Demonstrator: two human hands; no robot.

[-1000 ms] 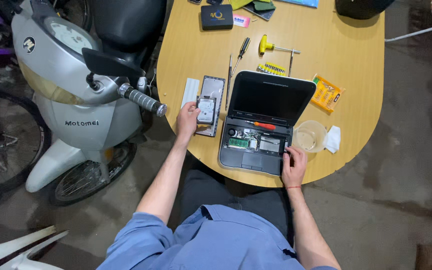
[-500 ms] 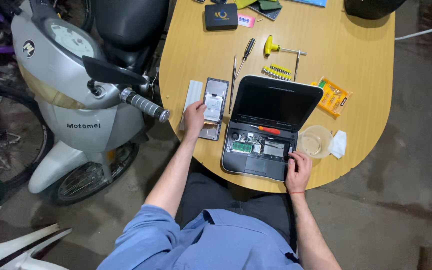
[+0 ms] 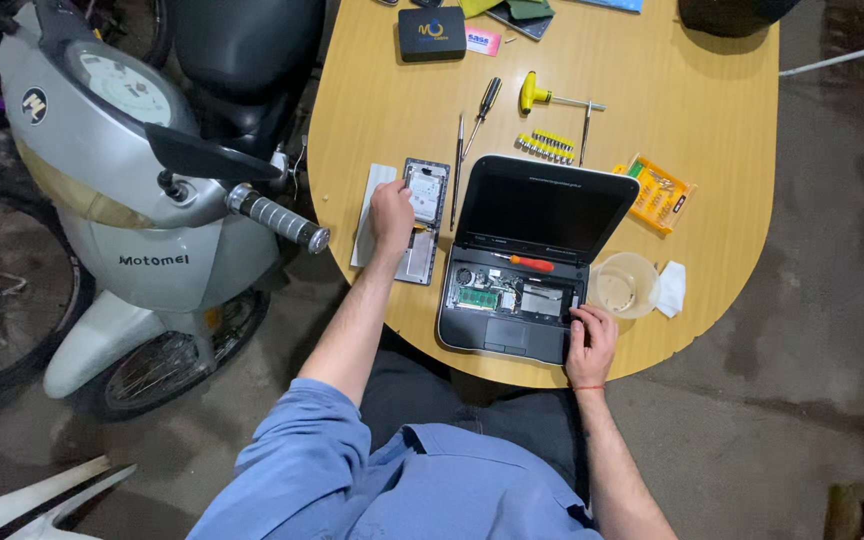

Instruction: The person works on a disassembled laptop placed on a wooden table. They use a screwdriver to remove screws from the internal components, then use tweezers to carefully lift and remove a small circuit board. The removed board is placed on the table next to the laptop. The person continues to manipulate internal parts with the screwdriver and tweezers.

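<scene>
A small dark laptop lies open on a rounded wooden table, its base uncovered so green boards and metal parts show. A red-handled screwdriver rests across the exposed base. My right hand presses on the laptop's front right corner, fingers bent. My left hand reaches left of the laptop and pinches the edge of a silver drive lying on a flat removed cover panel. A white strip lies just left of that hand.
A clear plastic cup and a white wipe sit right of the laptop. Behind it lie screwdrivers, a yellow T-handle driver, a bit row and an orange bit case. A grey scooter crowds the table's left edge.
My left hand has slid a little further up onto the silver drive. My right hand has stayed on the laptop's front right corner. The view has shifted slightly.
</scene>
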